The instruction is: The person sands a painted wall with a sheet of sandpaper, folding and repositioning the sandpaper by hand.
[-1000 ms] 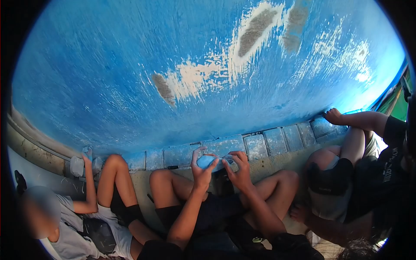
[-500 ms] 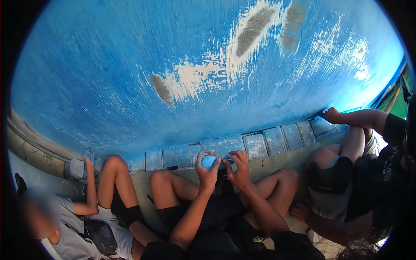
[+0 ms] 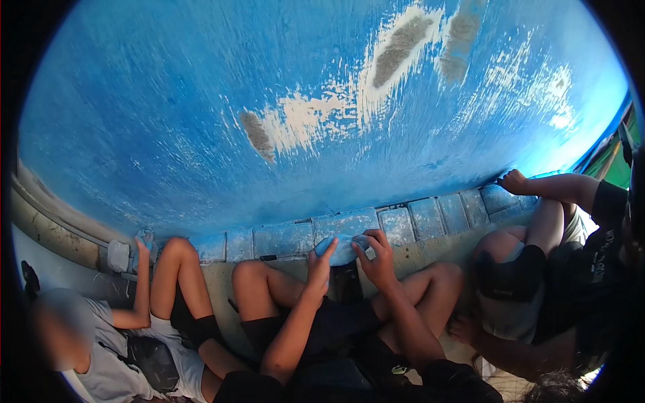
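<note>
A thin, pale blue, dusty sheet (image 3: 344, 251), like a piece of sandpaper, stretches between my two hands above my lap. My left hand (image 3: 321, 263) pinches its left end, thumb on top. At the right end, the fingertips and thumb of my right hand (image 3: 377, 258) are closed on it. Beyond my hands rises a blue painted wall (image 3: 201, 134), scraped through to white and with grey bare patches (image 3: 402, 50). The sheet is apart from the wall.
A person in a grey shirt (image 3: 111, 359) sits at left, a hand (image 3: 144, 240) at the wall's foot. On the right, a person in black (image 3: 571, 289) has a fist (image 3: 513, 182) against the wall. Paving blocks (image 3: 285, 239) line its base. A dark object (image 3: 347, 283) is below my hands.
The sheet, bunched mostly in my left hand before, now lies spread out between both hands. My left hand has turned and my right hand has shifted slightly right.
</note>
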